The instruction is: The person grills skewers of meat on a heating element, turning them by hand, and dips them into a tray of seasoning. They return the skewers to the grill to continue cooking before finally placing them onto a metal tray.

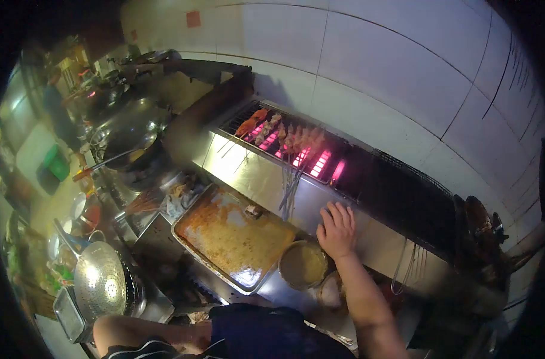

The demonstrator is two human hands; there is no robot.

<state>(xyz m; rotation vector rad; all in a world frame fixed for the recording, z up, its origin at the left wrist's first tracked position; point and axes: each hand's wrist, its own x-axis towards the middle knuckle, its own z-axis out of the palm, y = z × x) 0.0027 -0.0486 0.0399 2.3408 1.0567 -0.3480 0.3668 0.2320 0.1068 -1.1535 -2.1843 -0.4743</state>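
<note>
Orange-red skewers (250, 122) and paler meat skewers (268, 129) lie at the far left of the grill (242, 160), beside a smoky cluster of browned skewers (297, 139), all over glowing pink elements (320, 163). The right hand (337, 226) is at the steel front, right of the thin metal handles (289, 186) hanging over its edge; its fingers are spread and appear to grip nothing, though whether they touch the steel I cannot tell. The left forearm (137, 332) bends in toward the dark clothing, where I cannot make out the hand or how its fingers stand. Good handling here would mean coming in low along the steel, taking the sticks only by their outer ends and keeping fingertips clear of the glowing slots. The smoke blurs the middle cluster, so those probably deserve the closest watch and the first turn. Metal parts may well be hot; the tongs (404, 269) hanging farther right would be safer. The forearm passes just beside the round bowl (281, 269), next to the stained tray (246, 276), so a raised elbow should avoid knocking either.
</note>
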